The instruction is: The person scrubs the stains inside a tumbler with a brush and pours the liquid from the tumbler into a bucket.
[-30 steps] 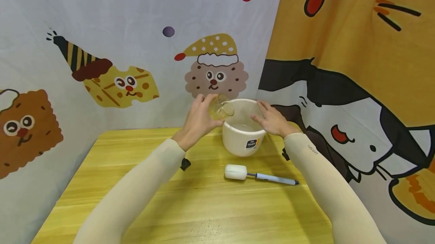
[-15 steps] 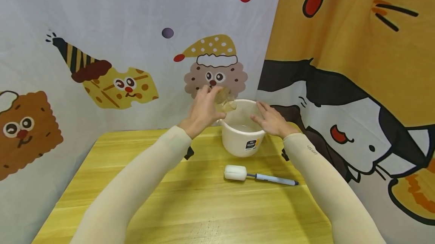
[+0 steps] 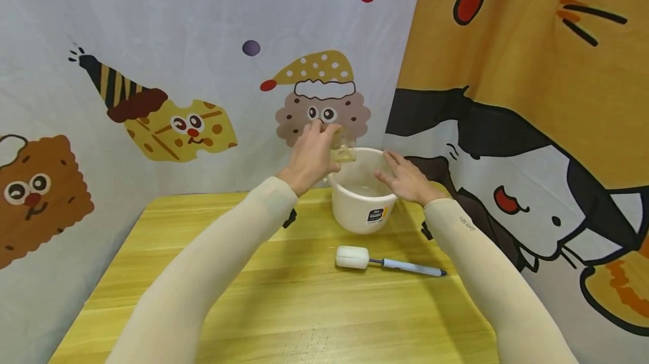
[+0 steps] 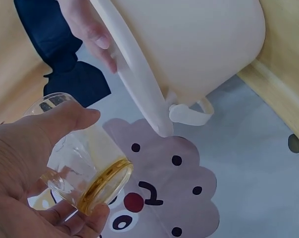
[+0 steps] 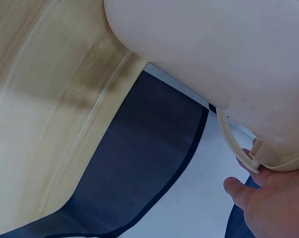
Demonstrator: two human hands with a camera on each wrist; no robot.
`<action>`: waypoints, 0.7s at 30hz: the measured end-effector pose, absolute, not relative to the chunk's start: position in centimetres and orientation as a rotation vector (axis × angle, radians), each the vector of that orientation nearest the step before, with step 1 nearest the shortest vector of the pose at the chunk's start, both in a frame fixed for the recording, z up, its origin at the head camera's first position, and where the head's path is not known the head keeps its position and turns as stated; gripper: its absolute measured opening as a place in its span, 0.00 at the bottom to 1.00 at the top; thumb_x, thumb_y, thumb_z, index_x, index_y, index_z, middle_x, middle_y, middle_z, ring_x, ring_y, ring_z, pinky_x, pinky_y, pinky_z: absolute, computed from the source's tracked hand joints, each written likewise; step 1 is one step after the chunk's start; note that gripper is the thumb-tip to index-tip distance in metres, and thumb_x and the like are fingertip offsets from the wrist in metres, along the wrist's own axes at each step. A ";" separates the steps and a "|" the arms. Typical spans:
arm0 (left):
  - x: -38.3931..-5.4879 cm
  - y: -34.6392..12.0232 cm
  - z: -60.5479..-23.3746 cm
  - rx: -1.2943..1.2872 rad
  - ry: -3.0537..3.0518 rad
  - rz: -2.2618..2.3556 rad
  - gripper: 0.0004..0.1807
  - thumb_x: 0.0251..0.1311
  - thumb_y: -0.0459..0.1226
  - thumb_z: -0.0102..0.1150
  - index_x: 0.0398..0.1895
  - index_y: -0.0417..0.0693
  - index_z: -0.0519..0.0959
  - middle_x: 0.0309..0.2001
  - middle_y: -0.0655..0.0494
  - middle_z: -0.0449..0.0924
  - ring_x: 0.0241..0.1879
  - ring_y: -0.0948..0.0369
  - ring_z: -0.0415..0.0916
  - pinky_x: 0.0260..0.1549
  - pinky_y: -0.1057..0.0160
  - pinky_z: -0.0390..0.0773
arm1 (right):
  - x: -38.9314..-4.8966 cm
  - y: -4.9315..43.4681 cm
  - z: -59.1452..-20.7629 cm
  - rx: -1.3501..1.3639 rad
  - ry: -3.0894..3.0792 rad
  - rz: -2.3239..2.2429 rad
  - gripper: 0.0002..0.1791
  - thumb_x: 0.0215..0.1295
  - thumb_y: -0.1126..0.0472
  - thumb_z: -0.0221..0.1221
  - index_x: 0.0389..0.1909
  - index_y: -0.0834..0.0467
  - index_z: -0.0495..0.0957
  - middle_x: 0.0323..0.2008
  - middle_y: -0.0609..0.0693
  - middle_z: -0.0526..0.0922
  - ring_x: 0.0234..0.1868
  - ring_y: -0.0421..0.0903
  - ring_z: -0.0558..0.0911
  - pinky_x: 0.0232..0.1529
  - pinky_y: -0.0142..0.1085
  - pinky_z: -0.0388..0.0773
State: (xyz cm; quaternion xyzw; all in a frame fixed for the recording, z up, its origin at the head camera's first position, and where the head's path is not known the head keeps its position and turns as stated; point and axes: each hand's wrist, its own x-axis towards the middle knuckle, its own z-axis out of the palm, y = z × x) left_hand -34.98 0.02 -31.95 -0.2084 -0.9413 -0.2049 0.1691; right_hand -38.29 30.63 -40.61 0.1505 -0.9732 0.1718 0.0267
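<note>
My left hand [image 3: 311,155] grips a clear, amber-tinted glass cup [image 3: 345,149] by its side. The cup is tipped beside the left rim of a cream-white bucket [image 3: 360,212], overlapping its opening in the head view. Around one end of the cup runs an amber ring, plain in the left wrist view. Standing upright on the table, the bucket has a label on its front and a thin handle [image 5: 233,144]. On its right rim rests my right hand [image 3: 408,178], fingers extended and thumb pointing across the opening. The bucket's inner bottom is partly visible.
In front of the bucket lies a white sponge-headed brush [image 3: 352,257] with a light blue handle. Both stand on a yellow wood-grain table [image 3: 213,274]. A curtain [image 3: 203,43] printed with cartoon figures hangs close behind the table and along its right side.
My left hand has risen slightly and moved right with the cup, now closer to the bucket's opening and tipped differently. The right hand, bucket and brush stay in place.
</note>
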 end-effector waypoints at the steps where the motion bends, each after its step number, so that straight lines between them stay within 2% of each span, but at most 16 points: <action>1: -35.1 0.2 -31.9 -0.595 -2.675 -0.561 0.52 0.62 0.42 0.91 0.88 0.56 0.73 0.77 0.42 0.75 0.73 0.45 0.75 0.75 0.44 0.85 | -38.3 30.6 -40.6 0.466 -3.006 0.528 0.48 0.95 0.36 0.47 0.97 0.61 0.44 0.96 0.67 0.46 0.94 0.75 0.54 0.93 0.73 0.52; 5: -35.6 0.7 -31.8 -0.598 -2.686 -0.471 0.52 0.63 0.42 0.91 0.88 0.57 0.72 0.79 0.41 0.74 0.73 0.44 0.75 0.73 0.44 0.86 | -38.4 30.6 -40.6 0.471 -3.003 0.523 0.48 0.95 0.37 0.47 0.97 0.62 0.44 0.96 0.68 0.47 0.94 0.75 0.54 0.93 0.73 0.53; 13: -35.7 1.8 -31.9 -0.646 -2.683 -0.251 0.50 0.64 0.44 0.90 0.87 0.57 0.73 0.76 0.41 0.76 0.71 0.45 0.76 0.68 0.46 0.87 | -38.3 30.7 -41.0 0.471 -3.003 0.528 0.49 0.94 0.34 0.45 0.97 0.62 0.44 0.96 0.68 0.47 0.94 0.75 0.54 0.93 0.73 0.53; 21: -35.9 2.4 -32.1 -0.706 -2.634 -0.092 0.45 0.68 0.37 0.85 0.86 0.58 0.73 0.81 0.41 0.73 0.79 0.45 0.73 0.78 0.45 0.83 | -38.5 30.7 -40.7 0.475 -2.990 0.520 0.48 0.94 0.37 0.47 0.96 0.63 0.45 0.96 0.69 0.48 0.93 0.75 0.55 0.93 0.73 0.54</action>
